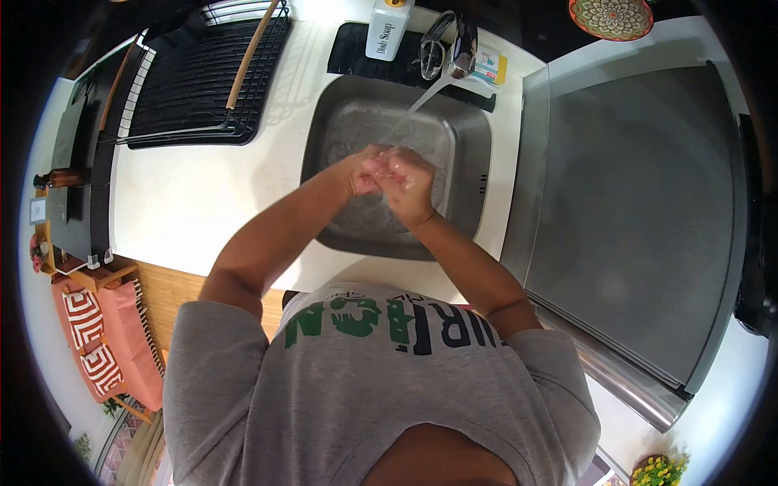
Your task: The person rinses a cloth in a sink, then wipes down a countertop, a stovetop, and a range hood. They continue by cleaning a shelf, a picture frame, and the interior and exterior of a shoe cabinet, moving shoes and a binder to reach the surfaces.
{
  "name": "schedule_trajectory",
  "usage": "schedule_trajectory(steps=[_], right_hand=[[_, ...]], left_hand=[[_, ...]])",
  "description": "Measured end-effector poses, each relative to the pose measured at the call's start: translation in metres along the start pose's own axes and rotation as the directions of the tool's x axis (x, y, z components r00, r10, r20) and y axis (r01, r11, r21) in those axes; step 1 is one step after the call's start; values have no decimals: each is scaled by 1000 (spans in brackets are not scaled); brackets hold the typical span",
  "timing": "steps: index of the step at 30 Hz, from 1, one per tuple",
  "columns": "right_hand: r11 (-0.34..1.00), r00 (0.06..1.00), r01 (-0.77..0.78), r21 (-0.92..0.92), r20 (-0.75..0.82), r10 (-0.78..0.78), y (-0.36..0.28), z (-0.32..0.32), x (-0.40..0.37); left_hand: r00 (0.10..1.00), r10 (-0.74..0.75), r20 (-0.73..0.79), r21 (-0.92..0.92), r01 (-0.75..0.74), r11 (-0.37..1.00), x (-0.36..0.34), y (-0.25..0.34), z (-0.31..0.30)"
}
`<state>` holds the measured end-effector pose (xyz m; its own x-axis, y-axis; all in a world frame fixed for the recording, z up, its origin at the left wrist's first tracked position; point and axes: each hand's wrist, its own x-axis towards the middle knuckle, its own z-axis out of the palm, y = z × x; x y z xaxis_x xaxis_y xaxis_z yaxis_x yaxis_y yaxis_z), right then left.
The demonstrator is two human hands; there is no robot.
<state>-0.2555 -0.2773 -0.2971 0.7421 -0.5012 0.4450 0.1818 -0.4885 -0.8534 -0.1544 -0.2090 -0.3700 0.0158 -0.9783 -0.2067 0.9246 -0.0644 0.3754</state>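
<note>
1. Head view: we see the left hand (365, 172) and right hand (409, 190) pressed together over the sink (466, 138), which is set in the table (203, 202) toward its far edge.
2. Both hands are closed, fingers curled against each other. We see nothing held between them.
3. A water stream (413, 105) runs from the faucet (462, 40) onto the joined hands.
4. A dish soap bottle (387, 28) stands on a black mat (356, 49) at the far edge, behind the sink.
5. A black drying rack (203, 81) lies toward the far left corner.
6. A dark grey panel (640, 219) fills the right side.
</note>
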Motion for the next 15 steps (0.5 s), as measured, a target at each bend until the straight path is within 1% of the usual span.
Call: schedule_trajectory(steps=[1,2,3,4,5,6,7,8,9,10,11,12,13,14,15], right_hand=[[992,992,112,-58,66,-108,0,1,-2],[969,968,224,-107,139,-209,0,2,-4],[968,968,225,-110,136,-209,-3,4,-3],[935,931,338,-109,185,-315,-8,6,-3],[889,880,446,-103,234,-414,-11,8,-4],[889,881,445,-106,232,-413,-11,9,-5],[847,841,516,-130,267,-471,-11,10,-8],[797,794,586,-149,303,-527,-10,11,-11],[797,794,586,-148,301,-528,-8,13,-13],[782,768,604,-156,375,-519,-7,14,-18],[764,737,624,-162,448,-507,-4,14,-21],[764,736,625,-161,446,-509,1,17,-25],[750,711,639,-169,502,-492,7,21,-30],[736,683,654,-176,557,-473,11,23,-34],[735,682,655,-176,557,-474,15,25,-39]], left_hand=[[1000,-2,-1,-1,2,1000,2,5,0],[996,-89,31,292,76,953,1,17,12],[983,-182,39,564,129,816,5,25,18],[982,-184,38,563,131,816,10,28,16],[941,-337,-16,505,299,810,17,31,16],[873,-484,-58,438,458,773,23,33,17],[871,-488,-58,436,462,772,27,31,18],[822,-554,-130,563,521,642,31,32,22],[770,-601,-214,666,565,487,34,33,26],[767,-604,-215,665,568,485,37,29,30],[733,-627,-264,773,550,317,40,25,37],[704,-633,-321,849,510,136,41,23,42],[702,-635,-322,849,511,134,42,18,42],[741,-596,-308,923,385,2,44,11,40],[780,-559,-282,959,249,-136,44,6,37]])
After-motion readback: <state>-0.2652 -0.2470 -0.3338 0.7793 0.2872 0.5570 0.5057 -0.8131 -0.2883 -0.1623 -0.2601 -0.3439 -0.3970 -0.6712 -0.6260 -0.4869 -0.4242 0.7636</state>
